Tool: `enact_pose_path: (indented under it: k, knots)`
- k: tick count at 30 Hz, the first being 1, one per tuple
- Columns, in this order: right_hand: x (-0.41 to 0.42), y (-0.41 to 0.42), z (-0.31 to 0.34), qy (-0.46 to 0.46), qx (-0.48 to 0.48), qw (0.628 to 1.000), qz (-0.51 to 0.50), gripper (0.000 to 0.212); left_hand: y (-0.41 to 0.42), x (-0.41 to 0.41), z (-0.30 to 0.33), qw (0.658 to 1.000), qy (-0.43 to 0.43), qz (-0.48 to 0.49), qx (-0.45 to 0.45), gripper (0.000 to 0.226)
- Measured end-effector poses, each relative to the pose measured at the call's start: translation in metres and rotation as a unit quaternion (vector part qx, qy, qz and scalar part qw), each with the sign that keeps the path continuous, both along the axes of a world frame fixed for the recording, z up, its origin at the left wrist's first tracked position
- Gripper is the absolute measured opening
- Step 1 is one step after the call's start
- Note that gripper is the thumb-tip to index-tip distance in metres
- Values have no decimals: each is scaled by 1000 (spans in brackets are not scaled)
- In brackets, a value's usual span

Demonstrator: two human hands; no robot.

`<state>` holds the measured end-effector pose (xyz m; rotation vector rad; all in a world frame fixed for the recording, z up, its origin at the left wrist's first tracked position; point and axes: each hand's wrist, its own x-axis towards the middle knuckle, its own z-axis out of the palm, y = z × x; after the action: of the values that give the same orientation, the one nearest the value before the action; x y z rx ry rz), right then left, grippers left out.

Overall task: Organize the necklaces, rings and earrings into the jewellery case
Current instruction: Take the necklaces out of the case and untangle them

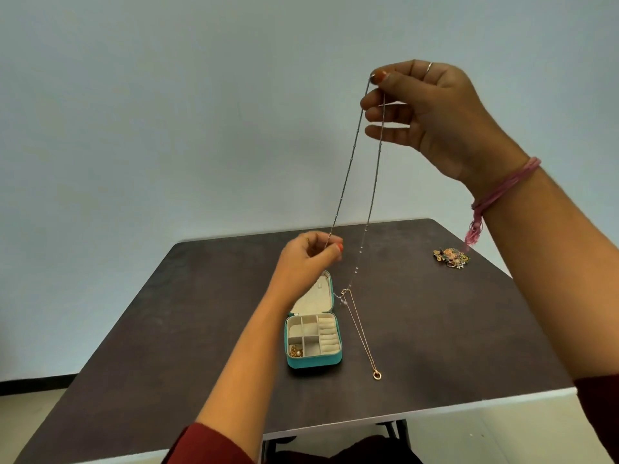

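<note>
Both hands gripped the silver necklace (348, 169): right hand (432, 115) pinched it high, left hand (310, 259) pinched one strand lower, above the open jewellery case (313, 339) on the table (469, 329). Gold necklace (363, 336) lay just beside the case.

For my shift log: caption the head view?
Right hand and left hand hold a silver necklace above the open jewellery case; gold necklace lies beside it.

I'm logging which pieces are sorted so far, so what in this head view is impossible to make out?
- Small gold items in the teal jewellery case, front-left compartment: too small to tell rings from earrings.
- Pile of jewellery at the table's far right: too small and tangled to count.
- Silver necklace clasp: hidden inside the right hand or left hand.
- Case lid interior: partly blocked by the left hand.
</note>
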<state>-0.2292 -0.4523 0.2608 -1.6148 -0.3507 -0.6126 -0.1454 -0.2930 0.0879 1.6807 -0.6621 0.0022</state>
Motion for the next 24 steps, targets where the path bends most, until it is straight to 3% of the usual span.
enact_pose_path:
  k: [9, 16, 19, 24]
  knots:
    - [-1, -16, -1, 4, 80, 997, -1, 7, -4, -5, -55, 978, 193, -27, -76, 16]
    - [5, -30, -11, 33, 121, 992, 6, 23, -10, -16, -69, 895, 368, -113, -225, 12]
    - [8, -35, -15, 46, 132, 990, 15, 25, -11, -23, -72, 871, 405, -123, -249, 11]
    - [16, -47, -23, 78, 116, 990, 29, 34, -16, -34, -77, 860, 435, -126, -235, 11]
